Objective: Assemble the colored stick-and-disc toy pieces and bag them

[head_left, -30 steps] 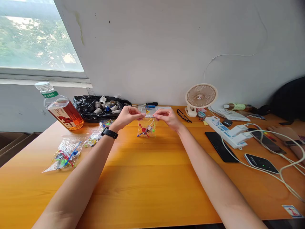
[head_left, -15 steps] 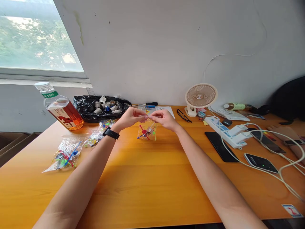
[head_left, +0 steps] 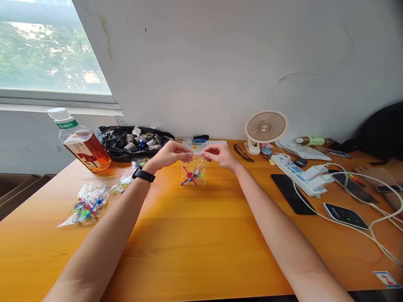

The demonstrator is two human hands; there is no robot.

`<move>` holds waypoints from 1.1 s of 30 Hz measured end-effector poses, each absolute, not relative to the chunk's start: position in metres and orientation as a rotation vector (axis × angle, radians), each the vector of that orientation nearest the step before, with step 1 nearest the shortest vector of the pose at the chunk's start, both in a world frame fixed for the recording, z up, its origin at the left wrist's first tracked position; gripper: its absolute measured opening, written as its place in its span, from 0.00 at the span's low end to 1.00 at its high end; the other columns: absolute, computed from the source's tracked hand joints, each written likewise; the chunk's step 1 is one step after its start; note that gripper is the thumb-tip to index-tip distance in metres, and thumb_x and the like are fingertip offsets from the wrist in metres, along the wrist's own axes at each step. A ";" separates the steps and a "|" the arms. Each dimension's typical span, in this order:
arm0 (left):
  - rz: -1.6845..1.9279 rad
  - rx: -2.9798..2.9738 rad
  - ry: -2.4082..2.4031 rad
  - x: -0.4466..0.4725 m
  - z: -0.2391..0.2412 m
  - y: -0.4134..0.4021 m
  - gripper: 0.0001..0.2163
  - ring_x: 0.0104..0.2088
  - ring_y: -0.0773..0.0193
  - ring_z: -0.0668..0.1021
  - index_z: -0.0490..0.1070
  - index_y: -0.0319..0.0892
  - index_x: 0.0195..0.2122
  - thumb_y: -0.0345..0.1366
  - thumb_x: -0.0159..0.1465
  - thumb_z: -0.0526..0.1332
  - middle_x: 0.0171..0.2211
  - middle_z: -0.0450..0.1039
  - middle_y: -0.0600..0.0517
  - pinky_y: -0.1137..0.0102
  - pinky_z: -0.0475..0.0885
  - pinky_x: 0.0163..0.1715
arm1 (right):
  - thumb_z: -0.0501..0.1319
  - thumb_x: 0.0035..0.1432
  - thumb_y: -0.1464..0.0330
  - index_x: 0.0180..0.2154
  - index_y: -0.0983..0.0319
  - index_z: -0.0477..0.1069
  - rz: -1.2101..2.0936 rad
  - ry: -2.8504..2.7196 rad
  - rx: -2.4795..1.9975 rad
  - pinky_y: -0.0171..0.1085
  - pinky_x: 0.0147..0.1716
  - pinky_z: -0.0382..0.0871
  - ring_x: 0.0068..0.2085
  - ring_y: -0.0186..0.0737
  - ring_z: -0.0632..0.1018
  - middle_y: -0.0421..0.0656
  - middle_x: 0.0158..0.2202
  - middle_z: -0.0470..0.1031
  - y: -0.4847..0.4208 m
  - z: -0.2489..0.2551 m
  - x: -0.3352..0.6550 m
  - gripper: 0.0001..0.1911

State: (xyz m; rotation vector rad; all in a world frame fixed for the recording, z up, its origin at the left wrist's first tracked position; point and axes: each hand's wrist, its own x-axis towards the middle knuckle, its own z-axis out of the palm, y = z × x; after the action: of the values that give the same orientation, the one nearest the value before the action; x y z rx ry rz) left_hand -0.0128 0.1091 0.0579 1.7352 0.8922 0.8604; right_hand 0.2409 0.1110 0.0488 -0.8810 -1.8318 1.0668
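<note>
A clear plastic bag (head_left: 193,174) with red, blue, green and white small parts hangs upright above the table. Its top edge is pinched at the left by my left hand (head_left: 172,155), which wears a black watch. At the top right corner, my right hand (head_left: 221,156) pinches the same edge between thumb and fingers. The parts show through the film, low in the bag. Left of my left forearm lies another clear bag (head_left: 87,205) of coloured parts. More such bags (head_left: 124,180) lie behind it, partly covered by my wrist.
A tea bottle (head_left: 83,144) and a black plastic bag (head_left: 110,142) of cardboard tubes stand at the back left. A small fan (head_left: 266,128), a power strip (head_left: 296,174), a black phone (head_left: 291,193) and loose cables occupy the right. Another person's arm (head_left: 374,178) rests at the far right.
My hands have moved slightly apart along the bag's top edge, which is now stretched between them. The bag hangs in nearly the same place.
</note>
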 end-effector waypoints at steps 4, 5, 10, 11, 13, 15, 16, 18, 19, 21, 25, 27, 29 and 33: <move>0.857 1.769 0.877 -0.009 0.057 0.108 0.20 0.37 0.55 0.86 0.86 0.37 0.41 0.51 0.59 0.76 0.35 0.86 0.41 0.66 0.81 0.39 | 0.74 0.53 0.49 0.34 0.61 0.84 0.992 -1.899 -0.892 0.38 0.33 0.69 0.33 0.39 0.76 0.44 0.32 0.82 0.111 0.045 0.232 0.21; 0.851 1.773 0.875 -0.009 0.056 0.108 0.20 0.36 0.56 0.86 0.86 0.37 0.41 0.51 0.59 0.76 0.35 0.86 0.41 0.67 0.81 0.38 | 0.74 0.53 0.49 0.34 0.62 0.84 1.001 -1.907 -0.895 0.38 0.32 0.68 0.32 0.39 0.76 0.44 0.31 0.81 0.111 0.044 0.232 0.21; 0.854 1.796 0.902 -0.015 0.057 0.109 0.20 0.34 0.58 0.85 0.86 0.37 0.37 0.52 0.59 0.76 0.35 0.86 0.41 0.68 0.79 0.35 | 0.75 0.52 0.48 0.33 0.62 0.83 1.088 -1.846 -0.908 0.38 0.31 0.67 0.29 0.37 0.74 0.43 0.28 0.78 0.115 0.042 0.239 0.23; 0.858 1.798 0.909 -0.016 0.057 0.109 0.20 0.33 0.58 0.84 0.86 0.37 0.36 0.52 0.59 0.75 0.34 0.85 0.41 0.68 0.79 0.34 | 0.75 0.51 0.48 0.32 0.62 0.83 1.094 -1.827 -0.910 0.38 0.30 0.67 0.29 0.37 0.73 0.42 0.27 0.77 0.115 0.042 0.241 0.23; 0.859 1.793 0.916 -0.018 0.057 0.110 0.20 0.32 0.59 0.84 0.85 0.37 0.35 0.53 0.59 0.75 0.33 0.85 0.41 0.69 0.78 0.33 | 0.75 0.51 0.47 0.32 0.62 0.82 1.100 -1.810 -0.905 0.37 0.29 0.67 0.28 0.36 0.72 0.41 0.26 0.76 0.115 0.042 0.242 0.24; 0.856 1.782 0.914 -0.019 0.055 0.111 0.21 0.31 0.59 0.83 0.85 0.37 0.35 0.53 0.58 0.75 0.32 0.85 0.41 0.69 0.77 0.32 | 0.75 0.51 0.47 0.32 0.62 0.82 1.107 -1.801 -0.892 0.37 0.29 0.67 0.28 0.35 0.72 0.41 0.26 0.76 0.115 0.042 0.242 0.24; 0.856 1.775 0.911 -0.020 0.054 0.111 0.21 0.31 0.60 0.83 0.85 0.37 0.35 0.53 0.58 0.76 0.32 0.85 0.42 0.69 0.77 0.32 | 0.76 0.50 0.48 0.32 0.62 0.82 1.117 -1.796 -0.887 0.37 0.29 0.67 0.28 0.35 0.72 0.41 0.26 0.76 0.115 0.041 0.242 0.24; 0.856 1.759 0.910 -0.022 0.052 0.114 0.20 0.31 0.60 0.83 0.85 0.37 0.35 0.52 0.56 0.77 0.31 0.85 0.42 0.69 0.78 0.33 | 0.77 0.49 0.49 0.33 0.63 0.83 1.145 -1.775 -0.888 0.37 0.30 0.69 0.28 0.35 0.73 0.41 0.27 0.77 0.117 0.040 0.244 0.23; 0.859 1.749 0.910 -0.024 0.050 0.116 0.20 0.31 0.60 0.83 0.85 0.37 0.35 0.52 0.56 0.77 0.31 0.85 0.42 0.69 0.78 0.33 | 0.77 0.48 0.49 0.33 0.63 0.83 1.157 -1.761 -0.893 0.38 0.30 0.69 0.28 0.35 0.74 0.42 0.27 0.77 0.118 0.039 0.245 0.23; 0.882 1.723 0.913 -0.028 0.048 0.119 0.20 0.31 0.60 0.83 0.85 0.37 0.36 0.51 0.55 0.78 0.31 0.84 0.43 0.70 0.77 0.32 | 0.79 0.47 0.50 0.33 0.62 0.83 1.160 -1.721 -0.905 0.38 0.30 0.71 0.28 0.36 0.75 0.43 0.27 0.79 0.122 0.037 0.251 0.23; 0.966 1.669 0.921 -0.034 0.042 0.124 0.21 0.30 0.63 0.82 0.85 0.37 0.37 0.51 0.55 0.78 0.30 0.84 0.45 0.72 0.76 0.32 | 0.79 0.45 0.51 0.34 0.61 0.82 1.101 -1.563 -0.911 0.39 0.34 0.74 0.32 0.38 0.78 0.43 0.30 0.80 0.127 0.035 0.263 0.23; 0.982 1.654 0.916 -0.034 0.040 0.125 0.21 0.30 0.64 0.81 0.85 0.37 0.37 0.51 0.54 0.78 0.30 0.83 0.46 0.72 0.76 0.32 | 0.78 0.47 0.50 0.36 0.61 0.81 1.085 -1.507 -0.911 0.38 0.35 0.75 0.34 0.39 0.79 0.44 0.32 0.81 0.126 0.036 0.266 0.24; 0.973 1.651 0.905 -0.032 0.037 0.125 0.21 0.30 0.65 0.81 0.85 0.37 0.36 0.51 0.54 0.78 0.30 0.83 0.46 0.72 0.77 0.33 | 0.77 0.50 0.49 0.41 0.60 0.81 1.104 -1.518 -0.900 0.38 0.36 0.75 0.36 0.39 0.79 0.44 0.36 0.82 0.124 0.037 0.264 0.24; 0.937 1.682 0.886 -0.027 0.035 0.126 0.20 0.30 0.63 0.82 0.85 0.37 0.37 0.51 0.55 0.78 0.30 0.84 0.46 0.71 0.77 0.33 | 0.78 0.49 0.52 0.45 0.60 0.82 1.159 -1.660 -0.860 0.38 0.37 0.75 0.35 0.39 0.79 0.43 0.35 0.81 0.120 0.037 0.254 0.26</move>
State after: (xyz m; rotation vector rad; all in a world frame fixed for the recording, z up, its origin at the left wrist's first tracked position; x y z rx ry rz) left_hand -0.0275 0.1256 0.0349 1.6823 0.8860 0.9371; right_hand 0.2540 0.1198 0.0366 -0.8599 -1.6596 1.1592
